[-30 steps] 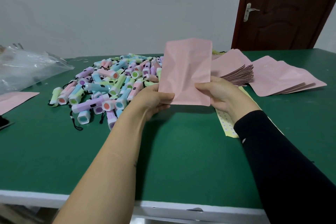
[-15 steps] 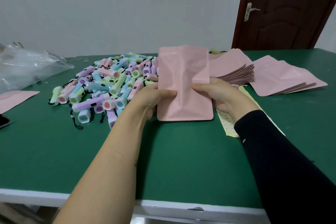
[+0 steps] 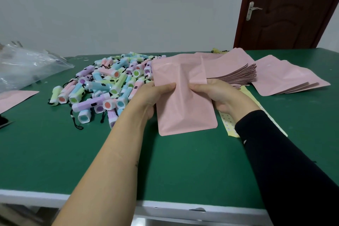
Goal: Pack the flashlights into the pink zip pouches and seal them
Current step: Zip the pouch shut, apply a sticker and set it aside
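A plain pale wall backs a green-topped table with a white front edge, and a dark brown panelled door with a silver lever handle stands at the right

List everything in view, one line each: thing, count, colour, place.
held pouch: one, pink, over the table's centre
flashlights: a heap too big to count, pastel pink, blue, green and purple, left of the held pouch
pouch stack: one fanned stack, pink, behind the right hand
loose pouches: several, pink, table's right end
single pouch: one, pink, left edge
plastic bag: one, clear, far left
dotted sheet: one, yellow, beneath the right wrist
table: one, green top
door: one, dark brown, back right
left hand: bare arm, grips the held pouch's left edge
right hand: black sleeve, grips its right edge
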